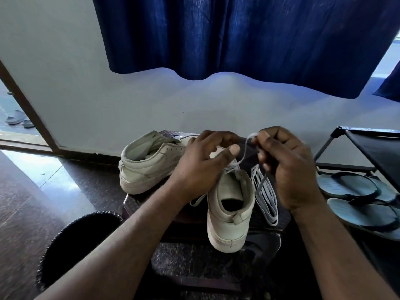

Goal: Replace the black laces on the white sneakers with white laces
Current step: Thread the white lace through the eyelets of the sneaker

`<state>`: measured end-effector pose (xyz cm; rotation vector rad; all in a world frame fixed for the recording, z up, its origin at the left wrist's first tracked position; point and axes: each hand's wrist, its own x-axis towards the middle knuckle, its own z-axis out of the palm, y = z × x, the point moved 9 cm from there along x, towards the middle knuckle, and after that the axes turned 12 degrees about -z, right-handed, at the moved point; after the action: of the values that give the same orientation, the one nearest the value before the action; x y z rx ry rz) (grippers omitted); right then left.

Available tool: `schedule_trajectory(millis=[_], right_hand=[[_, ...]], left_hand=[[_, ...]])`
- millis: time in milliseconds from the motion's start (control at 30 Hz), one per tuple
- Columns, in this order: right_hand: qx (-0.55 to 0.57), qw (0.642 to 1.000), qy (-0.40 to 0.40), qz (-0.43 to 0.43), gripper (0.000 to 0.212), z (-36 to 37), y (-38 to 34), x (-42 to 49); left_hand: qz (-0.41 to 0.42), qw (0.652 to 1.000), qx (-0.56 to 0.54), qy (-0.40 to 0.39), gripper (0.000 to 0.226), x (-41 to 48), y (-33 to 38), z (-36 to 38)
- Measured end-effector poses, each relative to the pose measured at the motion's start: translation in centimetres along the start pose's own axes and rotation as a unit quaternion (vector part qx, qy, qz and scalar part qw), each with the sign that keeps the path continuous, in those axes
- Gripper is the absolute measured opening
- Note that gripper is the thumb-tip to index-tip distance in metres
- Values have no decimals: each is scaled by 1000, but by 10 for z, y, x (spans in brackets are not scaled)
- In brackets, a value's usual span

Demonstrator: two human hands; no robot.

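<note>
Two white sneakers stand on a dark stool point(270, 224). The near sneaker point(229, 213) points away from me with its heel toward me. The far sneaker point(147, 163) lies to the left with its eyelets bare. My left hand point(205, 165) is over the near sneaker's front, fingers curled around a white lace. My right hand point(283, 165) pinches a loop of the white lace point(243, 155) above the shoe. A bundle of white laces point(265, 198) lies on the stool to the right of the near sneaker. No black laces show.
A black bin point(78, 245) stands at the lower left. On the right, a black shoe rack point(368, 152) has a pair of blue flip-flops point(357, 198) beneath it. A blue curtain point(238, 40) hangs above the white wall. An open doorway is at the far left.
</note>
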<state>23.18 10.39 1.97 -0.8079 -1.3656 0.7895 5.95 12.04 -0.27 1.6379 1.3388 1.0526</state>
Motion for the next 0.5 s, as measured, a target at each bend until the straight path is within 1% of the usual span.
schedule_trajectory(millis=[67,133,167,200,233,267,300,333,367,433,467,500], right_hand=[[1,1000,-12,2,22,9,0,-2],[1,1000,-19,2,21,13,0,-4],[2,1000,-25,1,19,15,0,-4],[7,1000,-26,0,19,15,-1,-4],[17,1000,-17,0,18,13,-2,-4],[35,999,1,2,19,7,-2,-3],[58,998,23,4,20,1,-3,-1],[83,996,43,6,21,-5,-4,0],[99,993,56,8,21,-10,-5,2],[106,992,64,11,18,-14,-4,4],[96,993,60,15,18,-13,-2,3],[80,995,52,21,20,-8,-1,2]], left_hand=[[40,999,27,0,19,-2,7,9],[45,999,17,3,7,-3,11,12],[42,999,23,14,8,-4,12,10],[39,997,47,37,11,-4,13,6],[36,992,91,76,12,-4,12,-2],[37,978,155,135,11,-5,13,-14],[40,955,218,196,9,-8,15,-28],[37,935,257,243,10,-10,16,-39],[28,922,272,272,11,-13,16,-48],[19,916,270,298,11,-17,16,-58],[31,916,265,300,11,-19,19,-59],[51,919,261,291,17,-19,22,-55]])
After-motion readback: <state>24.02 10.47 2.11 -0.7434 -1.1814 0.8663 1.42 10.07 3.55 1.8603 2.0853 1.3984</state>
